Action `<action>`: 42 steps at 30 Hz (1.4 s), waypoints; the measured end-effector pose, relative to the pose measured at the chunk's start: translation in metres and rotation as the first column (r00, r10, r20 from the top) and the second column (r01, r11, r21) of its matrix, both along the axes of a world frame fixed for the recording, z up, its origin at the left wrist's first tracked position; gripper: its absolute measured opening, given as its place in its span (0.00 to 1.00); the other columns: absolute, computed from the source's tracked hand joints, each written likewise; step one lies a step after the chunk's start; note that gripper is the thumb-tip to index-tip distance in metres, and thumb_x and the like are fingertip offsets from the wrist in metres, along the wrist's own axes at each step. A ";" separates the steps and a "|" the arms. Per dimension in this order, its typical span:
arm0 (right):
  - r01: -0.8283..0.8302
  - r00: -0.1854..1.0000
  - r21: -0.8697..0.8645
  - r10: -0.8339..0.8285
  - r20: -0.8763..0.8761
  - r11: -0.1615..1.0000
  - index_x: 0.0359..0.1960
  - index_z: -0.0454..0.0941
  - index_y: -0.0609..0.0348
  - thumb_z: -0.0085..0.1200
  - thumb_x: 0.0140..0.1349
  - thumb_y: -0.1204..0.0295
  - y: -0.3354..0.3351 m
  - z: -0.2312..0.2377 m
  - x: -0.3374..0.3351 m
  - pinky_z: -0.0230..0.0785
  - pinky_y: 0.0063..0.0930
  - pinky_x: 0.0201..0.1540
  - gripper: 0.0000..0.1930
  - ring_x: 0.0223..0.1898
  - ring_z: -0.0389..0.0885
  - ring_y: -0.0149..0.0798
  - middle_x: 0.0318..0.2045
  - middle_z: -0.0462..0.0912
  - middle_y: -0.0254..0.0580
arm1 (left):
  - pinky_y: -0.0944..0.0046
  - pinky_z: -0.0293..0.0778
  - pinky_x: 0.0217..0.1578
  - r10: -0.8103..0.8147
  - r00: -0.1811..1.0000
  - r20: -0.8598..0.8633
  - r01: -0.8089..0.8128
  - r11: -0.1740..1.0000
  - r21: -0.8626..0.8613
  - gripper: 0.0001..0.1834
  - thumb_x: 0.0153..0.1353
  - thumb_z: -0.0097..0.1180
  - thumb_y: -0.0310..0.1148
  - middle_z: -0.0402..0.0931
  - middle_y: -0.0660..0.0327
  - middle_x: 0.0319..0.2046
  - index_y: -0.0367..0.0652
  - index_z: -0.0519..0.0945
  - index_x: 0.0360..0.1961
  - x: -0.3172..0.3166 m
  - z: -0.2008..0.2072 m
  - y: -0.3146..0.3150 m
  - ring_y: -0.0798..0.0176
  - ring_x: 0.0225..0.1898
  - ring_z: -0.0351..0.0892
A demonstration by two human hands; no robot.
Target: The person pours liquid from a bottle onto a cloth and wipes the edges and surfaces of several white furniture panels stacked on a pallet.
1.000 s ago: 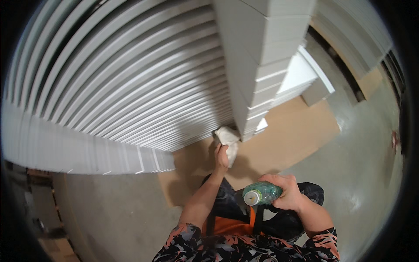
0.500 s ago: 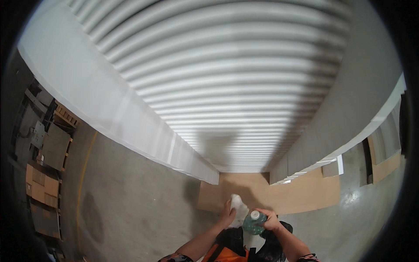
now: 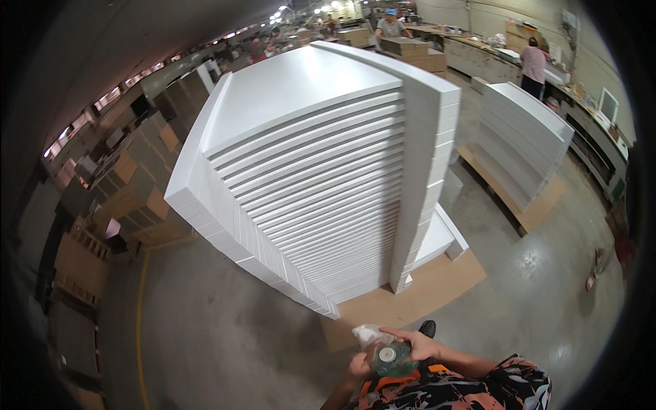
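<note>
A clear green bottle [image 3: 395, 362] with a white cap is close in front of my body, tilted so its cap faces up. My right hand [image 3: 422, 344] is closed round its right side, with a finger stretched over toward a crumpled white cloth [image 3: 369, 333]. On the bottle's left side is my left hand [image 3: 358, 367], closed, its fingers partly hidden; the cloth bunches just beyond it, against the bottle. Ahead of both hands rises a tall stack of white panels [image 3: 307, 75], with raised sides and ridged layers between them.
Brown cardboard [image 3: 437, 290] lies under the stack. A second white stack [image 3: 523, 137] stands to the right on its own board. Cardboard boxes [image 3: 147, 198] and pallets line the left, beyond a yellow floor line [image 3: 141, 307]. Two people work near a long bench [image 3: 478, 61] at the back.
My view has lifted and turned, so the whole stack and the hall now show. My hands have come together, bringing the bottle and the white cloth against each other.
</note>
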State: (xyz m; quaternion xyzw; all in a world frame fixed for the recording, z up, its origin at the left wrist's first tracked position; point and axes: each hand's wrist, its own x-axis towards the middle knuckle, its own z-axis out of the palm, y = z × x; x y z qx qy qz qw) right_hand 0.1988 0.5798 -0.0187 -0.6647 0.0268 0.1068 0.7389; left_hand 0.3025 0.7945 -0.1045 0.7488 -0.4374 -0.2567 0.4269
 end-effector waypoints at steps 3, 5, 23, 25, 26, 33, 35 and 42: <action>0.075 0.992 0.080 -0.082 0.092 0.994 0.74 0.51 0.49 0.64 0.45 0.84 0.016 0.027 -0.003 0.66 0.21 0.49 0.52 0.38 0.73 0.25 0.33 0.79 0.29 | 0.62 0.72 0.51 0.215 0.869 -0.445 -0.260 0.965 -0.040 0.21 0.72 0.44 0.30 0.79 0.48 0.50 0.47 0.69 0.65 -0.008 0.039 -0.001 0.59 0.51 0.79; 0.014 0.992 0.016 -0.016 0.124 1.000 0.75 0.49 0.48 0.65 0.45 0.84 0.017 0.048 -0.008 0.68 0.24 0.50 0.53 0.41 0.76 0.27 0.37 0.82 0.34 | 0.65 0.71 0.50 0.245 0.892 -0.380 -0.319 0.937 -0.145 0.21 0.71 0.46 0.29 0.80 0.51 0.50 0.44 0.71 0.64 -0.013 0.061 0.000 0.63 0.49 0.78; 0.303 0.949 0.029 -0.304 0.086 0.953 0.69 0.62 0.54 0.72 0.44 0.77 -0.043 0.080 -0.096 0.68 0.29 0.58 0.47 0.51 0.78 0.34 0.50 0.82 0.44 | 0.63 0.76 0.40 0.076 0.970 -0.229 -0.108 0.986 -0.128 0.28 0.50 0.71 0.40 0.83 0.59 0.37 0.36 0.79 0.50 -0.094 0.124 -0.069 0.64 0.38 0.81; 0.262 0.963 -0.021 -0.260 0.073 0.965 0.69 0.62 0.54 0.72 0.44 0.77 -0.055 0.086 -0.099 0.68 0.29 0.58 0.46 0.52 0.78 0.35 0.52 0.81 0.46 | 0.59 0.77 0.42 0.157 0.949 -0.272 -0.199 0.971 -0.132 0.28 0.49 0.72 0.40 0.84 0.57 0.38 0.36 0.80 0.49 -0.116 0.133 -0.093 0.60 0.40 0.83; 0.263 0.960 -0.050 -0.256 0.116 0.964 0.69 0.61 0.55 0.71 0.44 0.77 -0.059 0.080 -0.101 0.68 0.29 0.58 0.46 0.52 0.78 0.34 0.52 0.81 0.46 | 0.59 0.77 0.42 0.157 0.947 -0.281 -0.197 0.973 -0.120 0.28 0.49 0.72 0.40 0.84 0.57 0.38 0.36 0.80 0.48 -0.120 0.131 -0.100 0.60 0.39 0.83; 0.113 0.900 0.054 -0.125 0.417 0.992 0.71 0.56 0.60 0.57 0.50 0.79 -0.086 0.062 -0.128 0.57 0.35 0.68 0.42 0.66 0.66 0.42 0.65 0.68 0.47 | 0.60 0.77 0.42 0.039 0.938 -0.344 -0.044 0.999 -0.007 0.26 0.49 0.71 0.39 0.83 0.57 0.37 0.36 0.80 0.47 -0.129 0.117 -0.135 0.60 0.39 0.83; 0.048 0.869 0.030 -0.056 0.491 0.998 0.71 0.55 0.59 0.57 0.50 0.78 -0.101 0.065 -0.134 0.58 0.35 0.68 0.42 0.66 0.66 0.42 0.65 0.68 0.47 | 0.61 0.77 0.42 -0.009 0.939 -0.343 0.014 1.000 0.011 0.26 0.49 0.70 0.39 0.83 0.57 0.37 0.35 0.80 0.47 -0.131 0.116 -0.150 0.60 0.39 0.83; 0.143 0.821 0.437 -0.353 0.448 0.888 0.67 0.63 0.60 0.58 0.60 0.80 -0.154 0.071 -0.151 0.64 0.33 0.63 0.32 0.62 0.70 0.36 0.62 0.72 0.44 | 0.61 0.76 0.41 -0.130 0.932 -0.339 0.150 0.988 0.033 0.24 0.49 0.69 0.38 0.83 0.57 0.37 0.35 0.80 0.45 -0.140 0.125 -0.174 0.61 0.38 0.82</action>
